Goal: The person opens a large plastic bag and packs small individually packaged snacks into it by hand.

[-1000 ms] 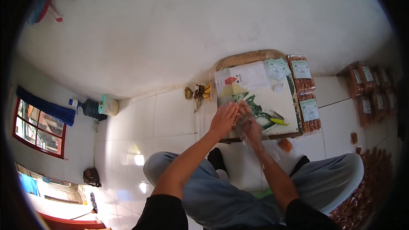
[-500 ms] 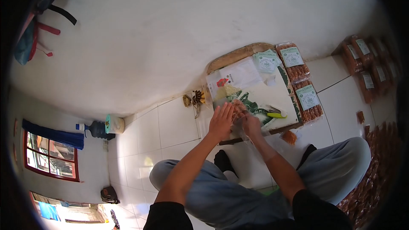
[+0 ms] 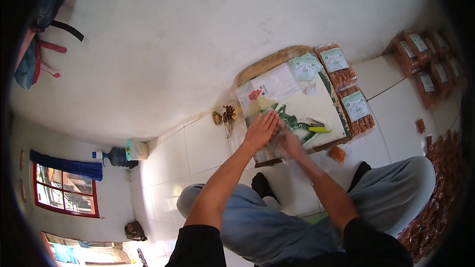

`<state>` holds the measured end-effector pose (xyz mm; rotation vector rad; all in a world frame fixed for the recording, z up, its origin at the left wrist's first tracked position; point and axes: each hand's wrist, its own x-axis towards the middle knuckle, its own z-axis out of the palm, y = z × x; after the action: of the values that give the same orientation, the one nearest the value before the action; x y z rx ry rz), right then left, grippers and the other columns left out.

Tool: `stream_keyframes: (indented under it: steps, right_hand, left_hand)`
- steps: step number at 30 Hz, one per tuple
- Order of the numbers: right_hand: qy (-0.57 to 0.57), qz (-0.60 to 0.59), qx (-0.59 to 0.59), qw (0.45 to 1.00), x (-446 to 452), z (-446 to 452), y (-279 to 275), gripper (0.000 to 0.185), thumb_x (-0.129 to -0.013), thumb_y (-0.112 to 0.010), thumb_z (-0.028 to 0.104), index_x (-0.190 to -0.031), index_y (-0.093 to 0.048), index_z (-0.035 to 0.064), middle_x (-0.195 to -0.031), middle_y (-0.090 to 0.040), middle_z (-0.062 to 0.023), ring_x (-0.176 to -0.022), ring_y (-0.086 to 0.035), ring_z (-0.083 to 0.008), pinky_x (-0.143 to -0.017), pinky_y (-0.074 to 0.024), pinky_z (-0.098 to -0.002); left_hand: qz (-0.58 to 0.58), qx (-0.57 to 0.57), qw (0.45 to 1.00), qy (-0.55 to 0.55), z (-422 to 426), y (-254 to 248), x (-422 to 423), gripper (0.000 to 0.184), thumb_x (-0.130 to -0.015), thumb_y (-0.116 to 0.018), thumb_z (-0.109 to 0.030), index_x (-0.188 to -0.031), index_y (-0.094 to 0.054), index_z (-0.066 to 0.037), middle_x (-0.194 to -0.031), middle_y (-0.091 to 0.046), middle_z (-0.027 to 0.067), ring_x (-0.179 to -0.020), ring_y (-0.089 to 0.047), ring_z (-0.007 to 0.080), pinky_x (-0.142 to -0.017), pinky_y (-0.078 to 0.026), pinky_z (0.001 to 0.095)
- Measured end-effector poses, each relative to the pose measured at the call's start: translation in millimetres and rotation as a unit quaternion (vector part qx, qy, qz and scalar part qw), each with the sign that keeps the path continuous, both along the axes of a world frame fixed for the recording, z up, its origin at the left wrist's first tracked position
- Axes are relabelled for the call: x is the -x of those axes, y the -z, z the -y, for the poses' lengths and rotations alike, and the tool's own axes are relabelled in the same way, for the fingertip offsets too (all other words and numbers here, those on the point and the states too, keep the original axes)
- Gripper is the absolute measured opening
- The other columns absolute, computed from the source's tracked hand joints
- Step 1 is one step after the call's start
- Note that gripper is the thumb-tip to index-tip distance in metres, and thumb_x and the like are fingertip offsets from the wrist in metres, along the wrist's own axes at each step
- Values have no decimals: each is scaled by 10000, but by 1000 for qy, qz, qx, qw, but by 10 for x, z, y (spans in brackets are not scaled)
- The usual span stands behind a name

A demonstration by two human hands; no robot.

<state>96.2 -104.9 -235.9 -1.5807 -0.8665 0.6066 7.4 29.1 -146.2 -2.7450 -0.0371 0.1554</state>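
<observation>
Half-hidden work

In the head view, we see a clear plastic bag mostly hidden by the left hand and right hand, over the board. The left lies flat, fingers extended; the right blurs, its grip we cannot tell. Labelled packs alongside hold brown pieces.

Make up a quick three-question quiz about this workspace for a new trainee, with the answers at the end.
1. True or false: the green-handled tool lies to the right of both the left hand and the right hand.
2. How many labelled packs line the right edge of the board? A) one B) two C) five
3. Fill in: the pale green labels lie near the board's far ___ corner.

Key: 1. True. 2. B. 3. right.
</observation>
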Motion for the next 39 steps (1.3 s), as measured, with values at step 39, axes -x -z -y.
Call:
stream_keyframes:
  steps: [39]
  right_hand:
    - [-52,369,-122,920,39,125,-111,298,-726,-611,105,-1011,-684,155,-1089,-640,-25,-944,-612,-229,-721,-516,-322]
  left_hand:
    - [-20,113,993,19,-160,-83,-75,1064,-614,-770,-331,-1487,-232,-47,-1522,-286,114,-1407,-277,241,-1153,-206,417]
